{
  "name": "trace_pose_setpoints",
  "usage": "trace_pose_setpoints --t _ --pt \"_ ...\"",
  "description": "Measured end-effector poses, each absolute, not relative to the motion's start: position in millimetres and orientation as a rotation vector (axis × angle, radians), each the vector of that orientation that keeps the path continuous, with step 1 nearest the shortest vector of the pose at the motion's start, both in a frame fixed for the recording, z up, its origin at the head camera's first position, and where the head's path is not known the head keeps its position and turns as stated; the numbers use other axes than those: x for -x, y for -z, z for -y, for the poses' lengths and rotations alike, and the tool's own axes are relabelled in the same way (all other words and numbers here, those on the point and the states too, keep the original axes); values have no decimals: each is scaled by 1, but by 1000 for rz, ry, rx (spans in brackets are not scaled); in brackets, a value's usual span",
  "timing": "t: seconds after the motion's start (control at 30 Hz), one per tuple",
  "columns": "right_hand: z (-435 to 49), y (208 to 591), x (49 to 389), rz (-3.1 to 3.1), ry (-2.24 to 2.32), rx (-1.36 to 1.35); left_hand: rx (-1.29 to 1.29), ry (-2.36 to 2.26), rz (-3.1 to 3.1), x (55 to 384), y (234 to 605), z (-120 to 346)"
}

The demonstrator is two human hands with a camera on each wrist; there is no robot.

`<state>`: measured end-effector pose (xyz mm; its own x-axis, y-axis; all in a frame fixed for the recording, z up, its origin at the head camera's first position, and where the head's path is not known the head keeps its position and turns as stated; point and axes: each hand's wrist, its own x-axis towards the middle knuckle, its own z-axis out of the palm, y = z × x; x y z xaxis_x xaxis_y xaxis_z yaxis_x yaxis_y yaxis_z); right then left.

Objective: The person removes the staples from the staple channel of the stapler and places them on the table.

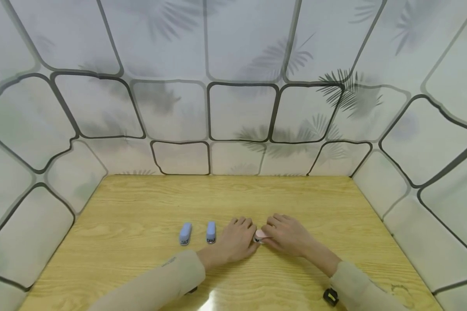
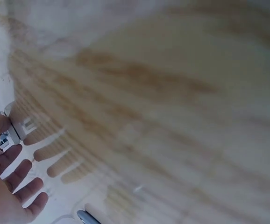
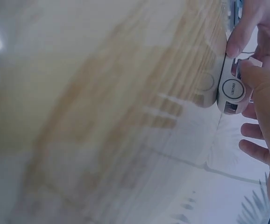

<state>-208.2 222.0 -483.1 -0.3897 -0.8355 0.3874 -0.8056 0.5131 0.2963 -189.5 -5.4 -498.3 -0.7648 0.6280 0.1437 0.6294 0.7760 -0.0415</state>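
Note:
Between the two hands, a small pale pink and white stapler (image 1: 260, 234) lies on the wooden table. The left hand (image 1: 237, 239) holds its left end, with the thumb at the near side; its other fingers are spread apart in the left wrist view. From the other side the right hand (image 1: 289, 235) grips the stapler, its thumb on the stapler's side beside a round logo in the right wrist view. Part of the stapler is hidden by the fingers. Left of the left hand, two blue staplers (image 1: 211, 232) stand side by side, the other blue stapler (image 1: 185, 233) farther left.
The wooden table (image 1: 140, 203) has a glossy, reflecting surface. White patterned panels (image 1: 237, 112) enclose it at the back and both sides. A small black object (image 1: 330, 296) lies near the right sleeve, at the front of the table.

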Motion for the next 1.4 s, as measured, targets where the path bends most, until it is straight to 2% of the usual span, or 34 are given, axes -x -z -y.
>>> trace_pose_setpoints --t 0.43,0.87,1.4 --pt "-219 483 208 2291 242 -1316 989 -28 2794 189 499 4" --pt "-225 489 209 2262 97 -1290 992 -19 2788 188 499 5" --pt "-243 473 212 2316 210 -1199 1000 -24 2776 189 496 3"
